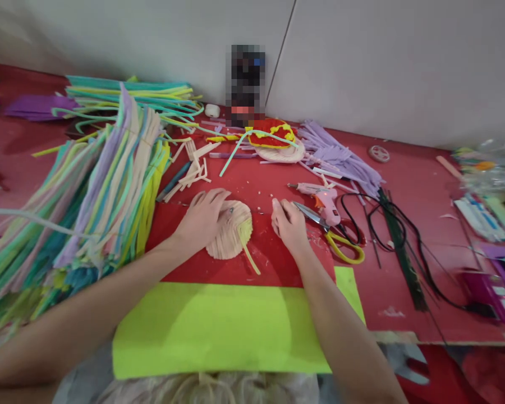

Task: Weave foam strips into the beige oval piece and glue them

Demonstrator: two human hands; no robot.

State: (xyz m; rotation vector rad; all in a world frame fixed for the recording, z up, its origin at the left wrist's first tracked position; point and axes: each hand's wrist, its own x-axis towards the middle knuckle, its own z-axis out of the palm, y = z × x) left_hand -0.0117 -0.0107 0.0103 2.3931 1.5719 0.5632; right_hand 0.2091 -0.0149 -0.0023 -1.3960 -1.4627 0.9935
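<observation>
A round, flat cream disc point(224, 238) made of rows of pipe cleaners lies on the red work surface, with a pale yellow patch on its right side. One yellow pipe cleaner point(251, 259) sticks out from that patch toward me. My left hand point(205, 217) rests over the disc's upper left edge, fingers stretched out and lying flat. To the right of the disc, my right hand point(287, 221) is curled, thumb and fingers drawn together; whatever they may hold is hidden. Scissors point(339, 242) with yellow handles lie just right of that hand, beside a pink glue gun point(322, 201).
Bundles of coloured pipe cleaners point(109, 168) heap up at left. Cream offcuts point(196, 163), a red and yellow piece point(271, 133) and lilac pipe cleaners point(340, 154) lie behind. A black cord point(421, 252) loops at right. A lime-green sheet point(223, 328) lies in front.
</observation>
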